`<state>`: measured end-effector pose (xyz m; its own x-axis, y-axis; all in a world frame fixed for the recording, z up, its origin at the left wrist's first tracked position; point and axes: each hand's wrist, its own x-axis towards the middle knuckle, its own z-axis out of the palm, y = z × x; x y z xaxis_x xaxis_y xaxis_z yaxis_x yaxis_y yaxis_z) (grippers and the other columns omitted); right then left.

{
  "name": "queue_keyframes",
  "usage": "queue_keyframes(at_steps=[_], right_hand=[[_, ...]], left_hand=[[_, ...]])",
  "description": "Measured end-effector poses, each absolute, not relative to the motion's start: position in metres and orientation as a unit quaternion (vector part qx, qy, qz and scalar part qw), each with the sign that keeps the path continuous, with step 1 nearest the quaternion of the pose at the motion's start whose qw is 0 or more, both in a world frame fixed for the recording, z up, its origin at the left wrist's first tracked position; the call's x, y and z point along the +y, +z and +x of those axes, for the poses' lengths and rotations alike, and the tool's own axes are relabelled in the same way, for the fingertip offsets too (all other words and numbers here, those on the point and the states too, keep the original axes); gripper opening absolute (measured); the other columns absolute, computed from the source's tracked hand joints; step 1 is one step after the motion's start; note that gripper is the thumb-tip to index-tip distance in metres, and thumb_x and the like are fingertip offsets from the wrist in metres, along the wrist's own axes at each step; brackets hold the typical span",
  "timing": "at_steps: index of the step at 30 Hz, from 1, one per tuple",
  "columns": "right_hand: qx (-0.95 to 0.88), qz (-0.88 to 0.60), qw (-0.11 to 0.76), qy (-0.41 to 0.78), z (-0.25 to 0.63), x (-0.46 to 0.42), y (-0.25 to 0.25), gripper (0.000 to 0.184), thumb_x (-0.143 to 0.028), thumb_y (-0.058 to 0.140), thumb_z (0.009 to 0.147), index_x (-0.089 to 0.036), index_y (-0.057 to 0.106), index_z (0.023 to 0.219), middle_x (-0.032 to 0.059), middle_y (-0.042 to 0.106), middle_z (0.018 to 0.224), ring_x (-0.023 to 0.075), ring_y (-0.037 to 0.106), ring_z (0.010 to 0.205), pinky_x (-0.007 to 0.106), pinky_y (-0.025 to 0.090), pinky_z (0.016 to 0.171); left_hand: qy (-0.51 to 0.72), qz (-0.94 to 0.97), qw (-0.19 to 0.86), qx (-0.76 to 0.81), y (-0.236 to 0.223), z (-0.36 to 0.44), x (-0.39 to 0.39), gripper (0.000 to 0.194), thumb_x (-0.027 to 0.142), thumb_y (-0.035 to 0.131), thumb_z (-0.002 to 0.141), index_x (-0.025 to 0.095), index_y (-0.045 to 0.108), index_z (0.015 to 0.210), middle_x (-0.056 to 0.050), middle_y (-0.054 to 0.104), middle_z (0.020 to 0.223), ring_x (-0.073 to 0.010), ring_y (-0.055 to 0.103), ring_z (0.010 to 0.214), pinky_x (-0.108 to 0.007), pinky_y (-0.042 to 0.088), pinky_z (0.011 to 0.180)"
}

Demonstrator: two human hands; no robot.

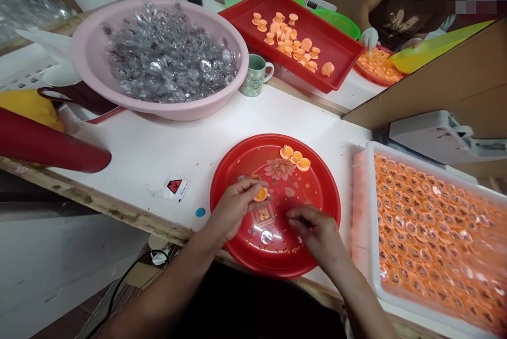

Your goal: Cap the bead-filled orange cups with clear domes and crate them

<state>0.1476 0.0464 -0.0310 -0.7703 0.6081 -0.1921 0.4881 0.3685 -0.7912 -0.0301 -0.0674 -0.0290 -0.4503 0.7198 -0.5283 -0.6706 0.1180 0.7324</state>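
Observation:
My left hand pinches a small orange toy teacup, its open top facing up, over a round red tray. Above the tray's right half, my right hand has its thumb and fingers pressed together; anything between them is too small or hidden. Three more toy teacups on saucers stand in a row at the tray's far side. Near the tray's front lie a shiny clear disc and many tiny orange bits.
A pink basin of clear-wrapped pieces stands back left, beside a green mug. A red rectangular tray holds more toy cups. At right is a white bin full of orange pieces. A person's gloved hand works behind.

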Motion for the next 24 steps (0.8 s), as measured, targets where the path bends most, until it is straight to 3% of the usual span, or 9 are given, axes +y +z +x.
queue_keyframes(at_steps=[4,8,14,17,21,24], right_hand=[[-0.854,-0.207,0.031,0.476,0.145,0.013,-0.033,0.029,-0.004,0.053,0.083,-0.021,0.069,0.1,0.0075,0.065,0.107,0.0202,0.063,0.099,0.031,0.055,0.084],[-0.9,-0.132,0.029,0.414,0.141,-0.002,-0.039,0.042,0.0,0.048,0.086,-0.021,0.062,0.119,0.0103,0.06,0.117,0.0226,0.056,0.113,0.037,0.05,0.097],[-0.907,-0.167,0.028,0.387,0.152,0.015,-0.047,0.035,0.001,0.042,0.087,-0.02,0.065,0.103,0.0081,0.064,0.099,0.0192,0.063,0.089,0.032,0.055,0.08],[-0.889,-0.224,0.052,0.396,0.154,0.02,-0.045,0.03,-0.001,0.043,0.088,-0.019,0.065,0.098,0.0077,0.063,0.095,0.019,0.063,0.086,0.032,0.055,0.079],[-0.885,-0.135,0.035,0.444,0.146,0.015,-0.034,0.031,0.001,0.044,0.088,-0.019,0.065,0.1,0.0083,0.062,0.107,0.019,0.06,0.103,0.032,0.052,0.089],[-0.897,-0.054,0.007,0.438,0.14,0.008,-0.027,0.035,0.005,0.047,0.083,-0.018,0.066,0.104,0.0081,0.062,0.114,0.0206,0.054,0.114,0.033,0.049,0.097]], left_hand=[[0.655,0.042,0.474,0.586,-0.013,-0.044,-0.068,0.024,0.031,0.066,0.083,0.017,0.072,0.102,-0.006,0.07,0.105,-0.0176,0.065,0.089,-0.026,0.054,0.073],[0.622,0.066,0.441,0.643,-0.004,-0.047,-0.071,0.032,0.031,0.065,0.083,0.018,0.069,0.113,-0.007,0.07,0.105,-0.0187,0.064,0.09,-0.023,0.052,0.066],[0.651,0.041,0.502,0.568,-0.03,-0.041,-0.077,0.026,0.03,0.072,0.079,0.016,0.068,0.101,-0.006,0.07,0.097,-0.0174,0.066,0.086,-0.028,0.055,0.076],[0.665,0.024,0.505,0.55,-0.035,-0.043,-0.077,0.024,0.028,0.074,0.077,0.015,0.066,0.095,-0.006,0.069,0.095,-0.0183,0.068,0.085,-0.031,0.057,0.078],[0.654,0.034,0.485,0.579,-0.026,-0.049,-0.075,0.027,0.029,0.071,0.081,0.016,0.065,0.104,-0.006,0.071,0.092,-0.0161,0.068,0.075,-0.024,0.056,0.065],[0.655,0.047,0.48,0.582,-0.021,-0.05,-0.072,0.031,0.029,0.069,0.082,0.017,0.065,0.111,-0.007,0.071,0.097,-0.0157,0.068,0.077,-0.024,0.056,0.067]])
